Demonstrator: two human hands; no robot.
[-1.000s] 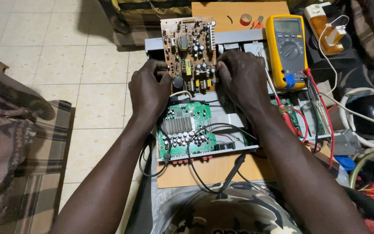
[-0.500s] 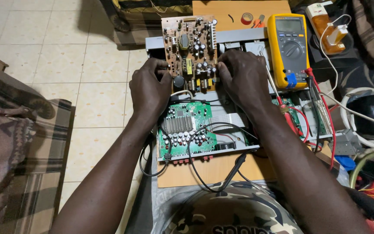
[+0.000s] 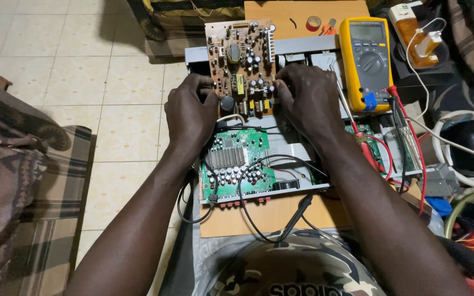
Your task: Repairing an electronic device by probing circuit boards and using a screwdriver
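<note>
Both hands are on the brown circuit board (image 3: pixel 241 66), which is tipped up over the open grey metal case (image 3: pixel 303 46). Left hand (image 3: pixel 190 112) has its fingers curled around the board's left edge, right hand (image 3: pixel 307 98) pinches the right edge. A green circuit board (image 3: pixel 237 164) sits in the case just below, black wires looping over it. Yellow multimeter (image 3: pixel 366 63) lies right beside the right hand.
</note>
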